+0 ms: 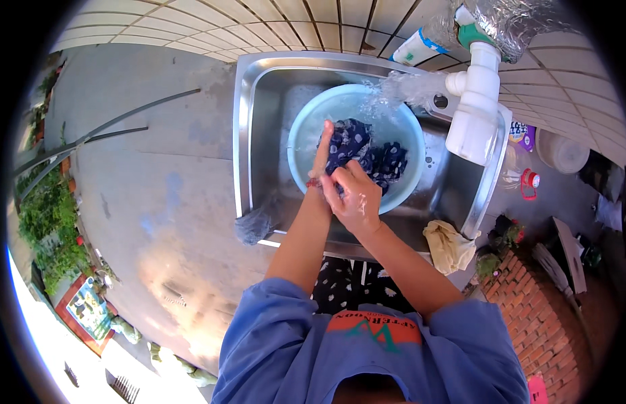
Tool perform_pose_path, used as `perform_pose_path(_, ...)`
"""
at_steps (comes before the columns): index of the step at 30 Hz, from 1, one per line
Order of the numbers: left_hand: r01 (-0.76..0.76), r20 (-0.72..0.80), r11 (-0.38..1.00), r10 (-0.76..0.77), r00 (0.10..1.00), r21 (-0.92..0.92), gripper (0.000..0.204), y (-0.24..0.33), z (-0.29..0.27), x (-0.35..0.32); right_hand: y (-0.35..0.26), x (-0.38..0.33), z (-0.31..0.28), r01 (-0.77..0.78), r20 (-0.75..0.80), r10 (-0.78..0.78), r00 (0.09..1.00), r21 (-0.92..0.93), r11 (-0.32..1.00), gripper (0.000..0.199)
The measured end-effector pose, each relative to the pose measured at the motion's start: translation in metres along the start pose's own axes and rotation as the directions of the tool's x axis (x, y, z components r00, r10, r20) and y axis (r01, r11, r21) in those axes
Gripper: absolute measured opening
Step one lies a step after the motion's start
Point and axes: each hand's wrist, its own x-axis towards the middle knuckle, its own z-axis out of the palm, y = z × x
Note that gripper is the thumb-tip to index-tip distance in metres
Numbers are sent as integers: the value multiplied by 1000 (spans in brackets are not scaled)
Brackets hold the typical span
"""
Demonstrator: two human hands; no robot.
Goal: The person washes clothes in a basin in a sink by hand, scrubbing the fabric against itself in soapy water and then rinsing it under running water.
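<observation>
A dark blue cloth [350, 140] with light dots lies bunched and wet in a pale blue basin [295, 145]. My left hand [322, 152] is at the cloth's left side, one digit stretched out along it. The cloth hides the other fingers, which appear to hold it. A reddish band [313, 182] circles that wrist. My right hand [357, 195], wet and closed, grips the near edge of the cloth close to my left wrist. Clear water [404, 87] runs into the basin from the upper right.
The basin stands in a metal sink [259, 135] against a tiled wall. White pipework [476, 101] overhangs the sink's right side. A beige cloth [449, 246] hangs over the front right corner, and a grey mesh cloth [254, 227] over the front left. A clear bottle with a red handle [530, 182] stands right.
</observation>
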Motion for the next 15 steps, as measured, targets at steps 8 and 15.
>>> perform_pose_path(8, -313, -77, 788, 413, 908, 530, 53, -3, -20, -6, 103, 67, -14, -326, -117, 325, 938, 8, 945, 30)
perform_pose_path(15, 117, -15, -167, 514, 857, 979, 79, -4, -74, 32, 149, 59, 9, -50, 308, 258, 916, -549, 834, 39)
